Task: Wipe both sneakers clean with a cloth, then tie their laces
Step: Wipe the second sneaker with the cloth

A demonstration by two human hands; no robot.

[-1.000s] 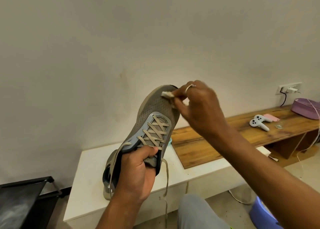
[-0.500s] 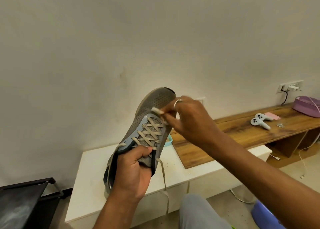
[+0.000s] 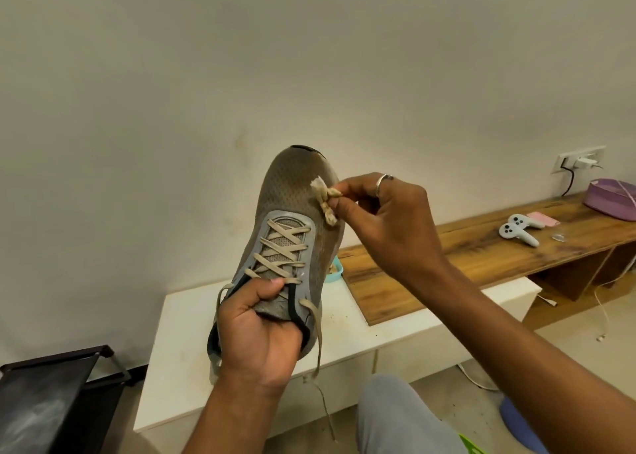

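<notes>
Up near the toe of the sneaker [image 3: 292, 219], my cloth [image 3: 323, 199] has come back from the lace area, where it sat half a second ago, so I judge I am working back and forth over the right side of the upper; the wiping is unfinished and the laces [image 3: 318, 336] hang untied. My right hand [image 3: 389, 219] pinches the small cloth between thumb and fingertips, wrist bent inward. My left hand [image 3: 258, 333] is closed around the tongue, holding the sneaker toe-up above the white bench [image 3: 361, 336].
</notes>
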